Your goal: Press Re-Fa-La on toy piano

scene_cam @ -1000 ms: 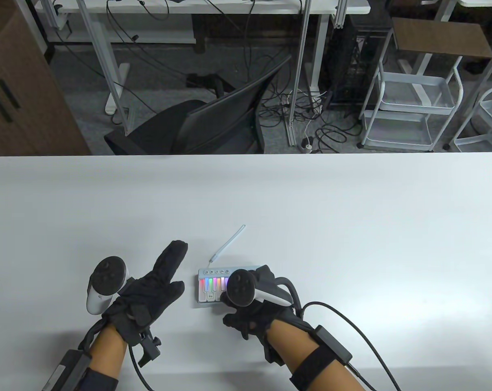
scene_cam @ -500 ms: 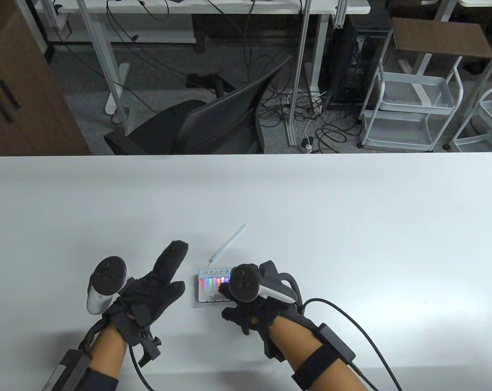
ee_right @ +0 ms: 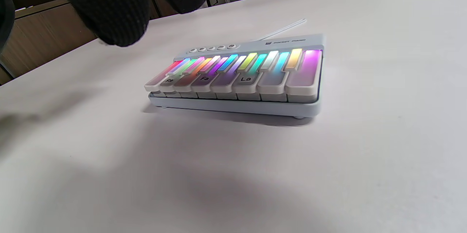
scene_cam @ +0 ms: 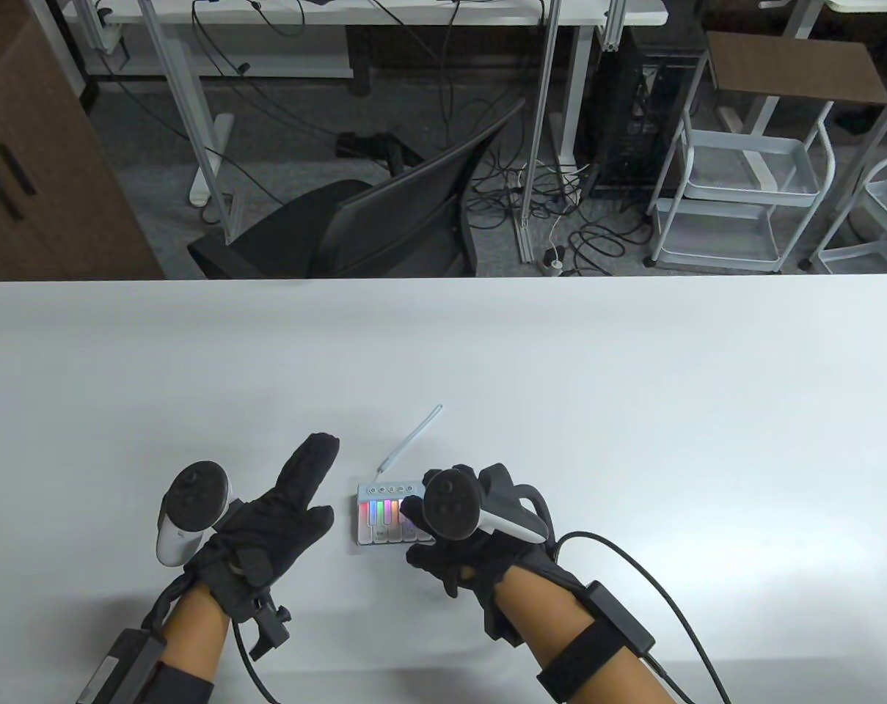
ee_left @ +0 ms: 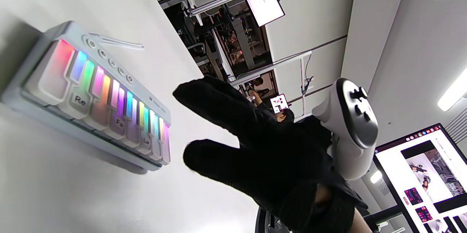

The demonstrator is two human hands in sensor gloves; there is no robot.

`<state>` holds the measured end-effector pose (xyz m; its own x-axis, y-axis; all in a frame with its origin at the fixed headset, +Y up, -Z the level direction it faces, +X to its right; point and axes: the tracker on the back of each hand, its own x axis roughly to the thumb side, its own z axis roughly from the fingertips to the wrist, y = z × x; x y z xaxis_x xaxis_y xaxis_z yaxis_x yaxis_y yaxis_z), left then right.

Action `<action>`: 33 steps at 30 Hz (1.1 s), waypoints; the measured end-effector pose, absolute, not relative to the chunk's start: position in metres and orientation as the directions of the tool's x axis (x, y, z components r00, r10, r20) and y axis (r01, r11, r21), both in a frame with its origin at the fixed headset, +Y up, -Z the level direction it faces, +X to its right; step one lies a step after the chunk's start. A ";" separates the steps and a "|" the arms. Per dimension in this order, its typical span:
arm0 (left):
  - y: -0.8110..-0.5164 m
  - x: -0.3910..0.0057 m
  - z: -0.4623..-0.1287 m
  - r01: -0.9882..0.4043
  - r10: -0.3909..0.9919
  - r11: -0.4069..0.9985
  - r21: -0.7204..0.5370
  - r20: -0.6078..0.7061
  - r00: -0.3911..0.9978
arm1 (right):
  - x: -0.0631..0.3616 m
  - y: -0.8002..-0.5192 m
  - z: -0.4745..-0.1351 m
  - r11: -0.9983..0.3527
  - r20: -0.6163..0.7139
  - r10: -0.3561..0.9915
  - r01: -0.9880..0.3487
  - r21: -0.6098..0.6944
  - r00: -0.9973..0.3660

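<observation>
The right hand (scene_cam: pixel 480 543), in black knit glove, hovers fingers spread over the toy piano (ee_right: pixel 237 76), touching no key. This slim, pale plastic slab with rainbow-lit keys lies on the smooth white table (scene_cam: pixel 634 411). The left hand (scene_cam: pixel 267 513) rests flat, fingers extended, just beside it.

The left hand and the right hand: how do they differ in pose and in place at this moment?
The left hand rests flat on the table, fingers spread, beside the toy piano; the right hand hangs above the piano's keys with fingers curled, touching none in the right wrist view. Both wear black gloves with a tracker.
</observation>
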<state>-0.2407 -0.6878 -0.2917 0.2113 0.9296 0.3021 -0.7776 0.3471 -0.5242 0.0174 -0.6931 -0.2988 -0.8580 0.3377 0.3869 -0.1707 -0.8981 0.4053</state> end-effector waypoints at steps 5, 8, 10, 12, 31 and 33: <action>-0.688 -0.241 -0.292 -0.778 0.930 0.347 -0.524 0.301 0.211 | 0.023 -0.695 -0.298 -0.895 0.374 0.346 -0.183 0.407 -0.861; -0.688 -0.241 -0.292 -0.778 0.930 0.347 -0.524 0.302 0.212 | 0.027 -0.697 -0.298 -0.892 0.366 0.357 -0.197 0.407 -0.860; -0.688 -0.241 -0.292 -0.778 0.930 0.347 -0.524 0.301 0.212 | 0.029 -0.699 -0.298 -0.891 0.360 0.355 -0.195 0.409 -0.863; -0.688 -0.240 -0.292 -0.777 0.930 0.347 -0.526 0.299 0.213 | 0.032 -0.701 -0.298 -0.891 0.354 0.356 -0.199 0.408 -0.865; -0.688 -0.240 -0.292 -0.774 0.929 0.350 -0.528 0.299 0.217 | 0.039 -0.718 -0.301 -0.880 0.323 0.328 -0.164 0.445 -0.888; -0.688 -0.240 -0.292 -0.774 0.929 0.351 -0.527 0.300 0.217 | 0.038 -0.719 -0.301 -0.878 0.321 0.327 -0.160 0.451 -0.889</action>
<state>-0.2399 -0.6882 -0.2920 0.2171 0.9288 0.3004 -0.7736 0.3514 -0.5273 0.0384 -0.7192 -0.3012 -0.8887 0.3271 0.3213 -0.1604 -0.8782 0.4505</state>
